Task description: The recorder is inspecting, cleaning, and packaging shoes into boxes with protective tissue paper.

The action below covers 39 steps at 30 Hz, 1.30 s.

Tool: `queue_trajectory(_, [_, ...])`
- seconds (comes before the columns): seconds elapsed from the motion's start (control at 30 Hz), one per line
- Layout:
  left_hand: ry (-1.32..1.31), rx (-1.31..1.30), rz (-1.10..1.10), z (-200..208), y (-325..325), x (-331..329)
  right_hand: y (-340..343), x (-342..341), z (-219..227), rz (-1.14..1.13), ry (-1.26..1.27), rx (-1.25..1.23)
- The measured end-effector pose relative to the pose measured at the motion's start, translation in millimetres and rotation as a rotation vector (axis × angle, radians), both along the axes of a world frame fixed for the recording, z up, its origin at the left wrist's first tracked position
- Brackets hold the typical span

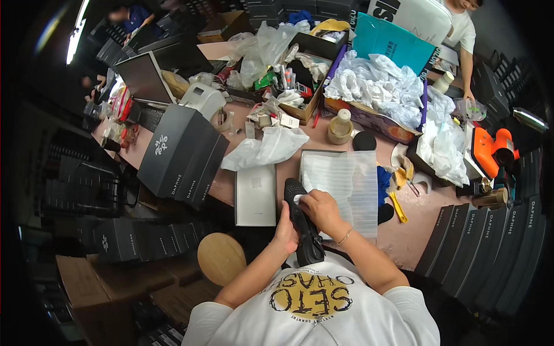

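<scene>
A black shoe [295, 188] with small perforations stands close to my chest, its toe pointing away from me. My left hand [285, 230] is closed round its left side. My right hand [322, 210] pinches a small white wad [298, 198] against the shoe's upper; I cannot tell whether it is paper or cloth. Just beyond, to the right, lies an open shoe box lined with white foam sheet [358, 193]. The shallow grey-white box lid [257, 199] rests left of the shoe, with crumpled white tissue paper [265, 149] at its far end.
Dark shoe boxes [182, 153] stand at the left, and more line the right edge [485, 242]. A purple carton [375, 124] overflows with white tissue. Nearby are a jar [340, 128], yellow-handled tool [398, 207], orange device [487, 151] and wooden stool [221, 259]. A co-worker [464, 40] stands far right.
</scene>
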<state>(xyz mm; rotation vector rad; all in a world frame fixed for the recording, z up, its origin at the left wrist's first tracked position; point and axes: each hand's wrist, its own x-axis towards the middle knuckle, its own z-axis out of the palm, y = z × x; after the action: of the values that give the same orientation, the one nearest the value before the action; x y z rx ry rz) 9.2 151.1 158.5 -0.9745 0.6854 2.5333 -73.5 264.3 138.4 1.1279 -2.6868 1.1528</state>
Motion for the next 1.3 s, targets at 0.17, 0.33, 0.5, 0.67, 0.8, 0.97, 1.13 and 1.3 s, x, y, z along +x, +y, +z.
queue_trajectory(0.17, [-0.066,-0.021,0.056,-5,2,2,-15,0,-8,0.088,0.12,0.046])
queue_trajectory(0.33, [-0.027,-0.075,0.166,-24,-11,4,-1,7,4,0.075,-0.173,-0.153])
queue_trajectory(0.5, [-0.001,0.046,0.166,-37,-40,5,35,-18,20,-0.136,-0.204,-0.013])
queue_trajectory(0.67, [0.026,-0.118,0.085,-22,-23,6,1,3,24,0.295,-0.438,-0.178])
queue_trajectory(0.8, [0.05,-0.303,0.04,-20,-1,3,-35,-2,-7,0.276,-0.335,0.067])
queue_trajectory(0.97, [0.201,-0.106,0.111,-22,-38,-3,-47,-1,15,0.271,-0.417,0.174])
queue_trajectory(1.13, [0.124,-0.284,0.171,-22,-63,-37,-52,19,23,0.364,-0.308,0.246])
queue_trajectory(1.3, [0.217,-0.316,0.192,-14,-69,-44,-64,18,27,0.339,-0.483,0.181])
